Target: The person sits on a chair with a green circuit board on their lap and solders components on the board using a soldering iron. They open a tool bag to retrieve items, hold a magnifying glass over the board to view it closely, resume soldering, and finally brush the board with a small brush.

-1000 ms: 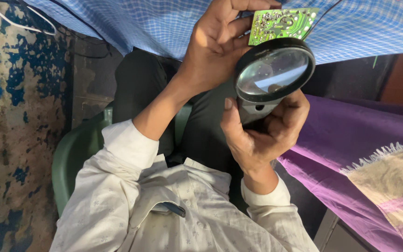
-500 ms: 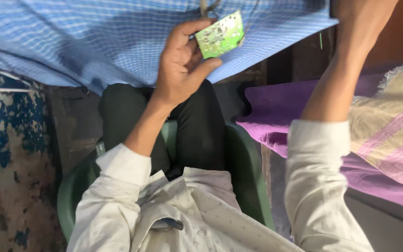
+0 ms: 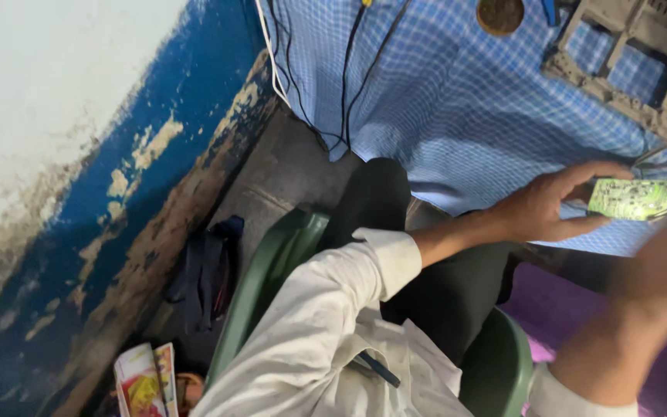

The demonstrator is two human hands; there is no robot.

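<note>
Fingers [image 3: 580, 174] of the left hand [image 3: 546, 207] are closed lightly round the left end of a small green circuit board [image 3: 633, 199], the forefinger stretched over its top edge and the thumb pressed along its lower edge, so the board is pinched flat between them. It sits at the right of the scene, held in the air in front of the hanging edge of a blue checked cloth [image 3: 441, 100]. Just right of and below the board, the right hand [image 3: 661, 270] comes in as a blur; it lies very close to the board's right end, but whether its fingers are open, closed or touching anything cannot be told.

Behind the left hand, a white sleeve [image 3: 326, 309] runs back toward the near edge, over dark trousers [image 3: 434, 286] and the green plastic chair [image 3: 272, 270] the person sits on. A pen [image 3: 376, 369] is clipped at the shirt front.

On the cloth, far right, rest a grey plastic frame [image 3: 627, 85] and a round brown disc [image 3: 500, 14]. Black and white cables [image 3: 333, 85] hang down the cloth's left edge. To the left stands a wall of worn blue and white paint [image 3: 94, 170], with a dark bag [image 3: 206, 282] on the floor at its foot and colourful printed booklets [image 3: 147, 380] nearer. Purple fabric [image 3: 573, 309] shows under the right forearm.
</note>
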